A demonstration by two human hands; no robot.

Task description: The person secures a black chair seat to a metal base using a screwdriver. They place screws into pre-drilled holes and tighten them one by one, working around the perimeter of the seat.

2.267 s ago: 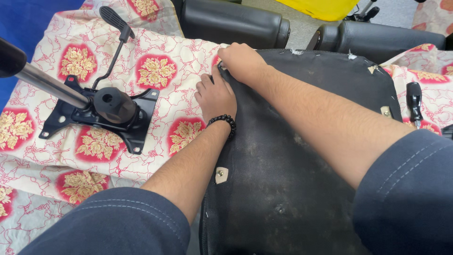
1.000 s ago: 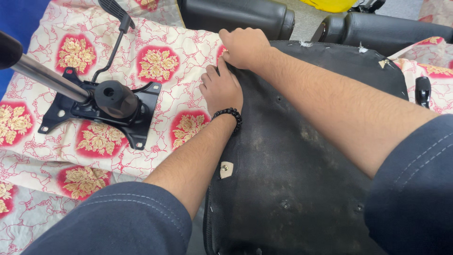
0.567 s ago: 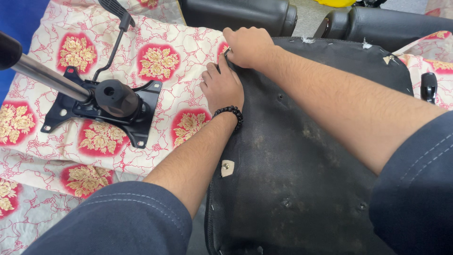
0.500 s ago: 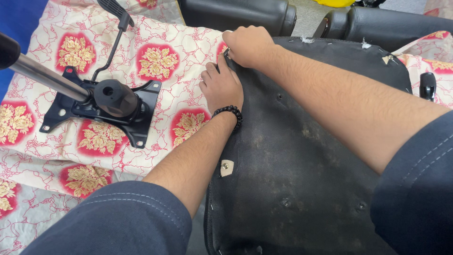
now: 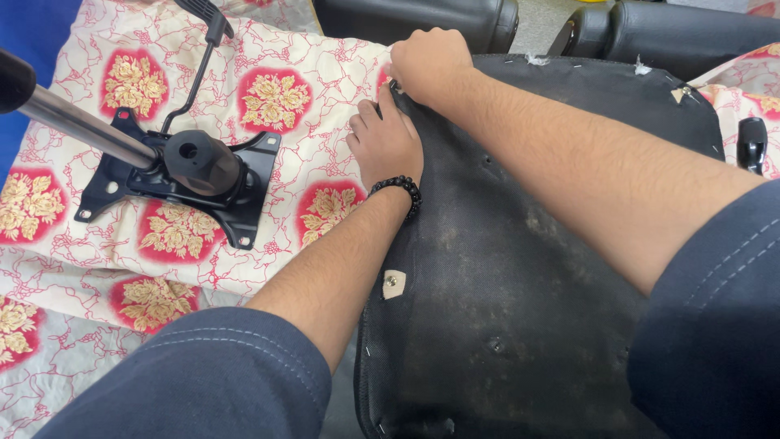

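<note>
A black chair seat (image 5: 520, 309) lies upside down in front of me, its dusty underside covered in black fabric. My left hand (image 5: 386, 142), with a black bead bracelet on the wrist, presses flat on the seat's left edge. My right hand (image 5: 426, 61) is closed at the seat's far left corner, gripping the fabric edge there. What lies under its fingers is hidden. Both arms wear dark blue sleeves.
A black chair tilt mechanism (image 5: 195, 175) with a chrome gas cylinder (image 5: 77, 122) and a lever (image 5: 203, 32) lies on the cream and red floral cloth (image 5: 276, 97) to the left. Black padded chair parts (image 5: 422, 16) lie beyond; a black handle (image 5: 751, 142) sits at the right.
The view has shifted slightly down and closer. Both hands stay at the seat's far left corner, the right one closed a little further over the edge.
</note>
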